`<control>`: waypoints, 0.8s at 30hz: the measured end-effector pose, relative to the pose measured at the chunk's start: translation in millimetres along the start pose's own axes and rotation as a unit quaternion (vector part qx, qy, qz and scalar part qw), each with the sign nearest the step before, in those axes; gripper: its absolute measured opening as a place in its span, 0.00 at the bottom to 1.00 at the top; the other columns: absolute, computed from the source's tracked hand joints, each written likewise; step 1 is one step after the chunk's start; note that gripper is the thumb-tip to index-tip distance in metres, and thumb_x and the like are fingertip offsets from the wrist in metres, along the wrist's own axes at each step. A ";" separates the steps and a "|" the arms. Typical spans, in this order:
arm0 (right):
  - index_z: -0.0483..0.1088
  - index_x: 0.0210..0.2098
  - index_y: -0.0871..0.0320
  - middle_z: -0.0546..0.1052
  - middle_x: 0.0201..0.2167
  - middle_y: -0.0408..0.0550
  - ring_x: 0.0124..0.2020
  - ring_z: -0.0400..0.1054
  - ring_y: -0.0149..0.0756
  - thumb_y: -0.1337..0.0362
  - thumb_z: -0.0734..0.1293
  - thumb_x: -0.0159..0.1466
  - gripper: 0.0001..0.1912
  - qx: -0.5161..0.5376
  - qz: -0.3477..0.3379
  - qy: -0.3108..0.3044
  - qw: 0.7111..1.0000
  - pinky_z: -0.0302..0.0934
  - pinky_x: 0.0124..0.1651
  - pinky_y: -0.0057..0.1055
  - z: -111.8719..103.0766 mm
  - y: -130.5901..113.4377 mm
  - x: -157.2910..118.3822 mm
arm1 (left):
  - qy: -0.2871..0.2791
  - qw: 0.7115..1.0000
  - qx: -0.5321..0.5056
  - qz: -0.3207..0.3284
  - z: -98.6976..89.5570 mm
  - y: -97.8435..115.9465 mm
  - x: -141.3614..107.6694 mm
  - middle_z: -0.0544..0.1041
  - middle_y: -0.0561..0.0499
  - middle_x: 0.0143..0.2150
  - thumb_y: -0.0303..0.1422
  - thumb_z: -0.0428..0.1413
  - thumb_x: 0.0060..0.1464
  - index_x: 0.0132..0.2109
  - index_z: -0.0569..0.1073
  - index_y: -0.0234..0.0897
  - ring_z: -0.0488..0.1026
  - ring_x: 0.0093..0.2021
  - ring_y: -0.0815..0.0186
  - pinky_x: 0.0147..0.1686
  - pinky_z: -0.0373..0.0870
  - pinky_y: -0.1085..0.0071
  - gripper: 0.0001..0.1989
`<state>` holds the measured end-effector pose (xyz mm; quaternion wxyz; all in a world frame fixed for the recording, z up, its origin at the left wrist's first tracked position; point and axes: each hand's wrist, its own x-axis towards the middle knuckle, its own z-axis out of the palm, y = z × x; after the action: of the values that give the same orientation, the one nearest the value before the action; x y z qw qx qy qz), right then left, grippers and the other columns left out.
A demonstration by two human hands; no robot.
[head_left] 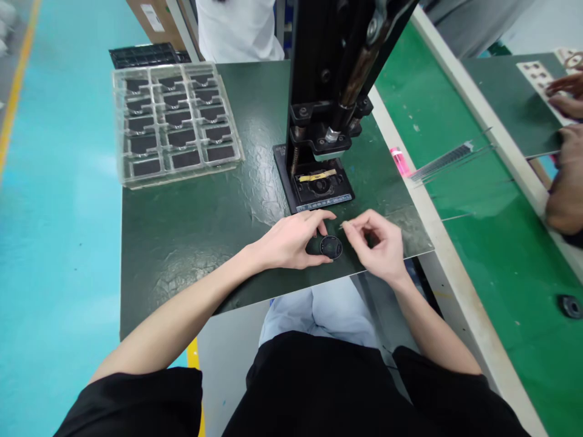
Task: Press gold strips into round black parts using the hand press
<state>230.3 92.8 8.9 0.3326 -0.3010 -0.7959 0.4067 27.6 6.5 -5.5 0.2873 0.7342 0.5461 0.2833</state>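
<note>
A round black part (331,247) with a thin pale rim lies at the front of the dark green table. My left hand (300,240) curves around it from the left, thumb at its lower edge and a bent finger at its upper edge. The index finger stretches out beyond it. To the right of the part, my right hand (379,244) is closed in a pinch. A tiny light-coloured piece (341,226) shows at its fingertips, too small to name.
A black hand press (325,130) stands just behind my hands, with a yellow strip (317,176) on its base. Clear plastic trays (182,167) with dark pieces sit at the left. A green conveyor belt (501,243) runs along the right; another person's hands (569,100) are beyond it.
</note>
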 end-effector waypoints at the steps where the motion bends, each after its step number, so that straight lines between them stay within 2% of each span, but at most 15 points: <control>1: 0.69 0.30 0.56 0.67 0.20 0.37 0.19 0.56 0.25 0.60 0.69 0.69 0.12 -0.004 0.006 -0.014 1.000 0.52 0.23 0.25 0.8 2.1 -7.4 | 0.001 1.000 0.001 -0.002 -0.1 0.6 -0.1 0.80 0.47 0.49 0.40 0.69 0.53 0.63 0.63 0.38 0.80 0.50 0.54 0.48 0.75 0.60 0.36; 4: 0.70 0.30 0.57 0.67 0.20 0.37 0.19 0.55 0.24 0.62 0.68 0.69 0.11 -0.028 0.003 -0.043 0.999 0.51 0.23 0.25 4.5 7.8 -16.5 | -0.002 1.000 0.005 -0.007 -0.4 1.9 -0.3 0.80 0.47 0.49 0.40 0.69 0.53 0.63 0.63 0.38 0.80 0.49 0.55 0.47 0.75 0.60 0.36; 11: 0.68 0.30 0.56 0.64 0.20 0.36 0.19 0.54 0.25 0.64 0.67 0.68 0.10 -0.062 -0.035 -0.066 0.995 0.50 0.22 0.26 4.7 6.4 -12.0 | -0.002 1.000 0.004 -0.005 -0.1 2.6 0.4 0.80 0.47 0.48 0.40 0.68 0.53 0.62 0.63 0.39 0.80 0.48 0.56 0.48 0.75 0.60 0.34; 17: 0.64 0.29 0.55 0.64 0.21 0.38 0.22 0.58 0.27 0.68 0.65 0.68 0.10 -0.114 -0.100 -0.075 0.986 0.53 0.26 0.28 7.0 6.1 -14.1 | -0.001 1.000 0.002 -0.009 -0.2 4.9 0.1 0.80 0.47 0.48 0.38 0.67 0.53 0.62 0.63 0.39 0.80 0.48 0.56 0.46 0.75 0.61 0.33; 24: 0.54 0.28 0.53 0.61 0.22 0.37 0.23 0.58 0.28 0.71 0.64 0.68 0.16 -0.167 -0.165 -0.082 0.969 0.54 0.28 0.28 11.9 9.2 -12.7 | 0.004 1.000 0.005 -0.011 0.8 4.6 -0.3 0.80 0.53 0.42 0.36 0.67 0.52 0.60 0.65 0.41 0.80 0.39 0.62 0.36 0.71 0.68 0.31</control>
<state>230.7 82.5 -7.9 0.2736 -0.1825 -0.9157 0.2311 31.1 5.1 -2.7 0.2849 0.7283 0.5566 0.2804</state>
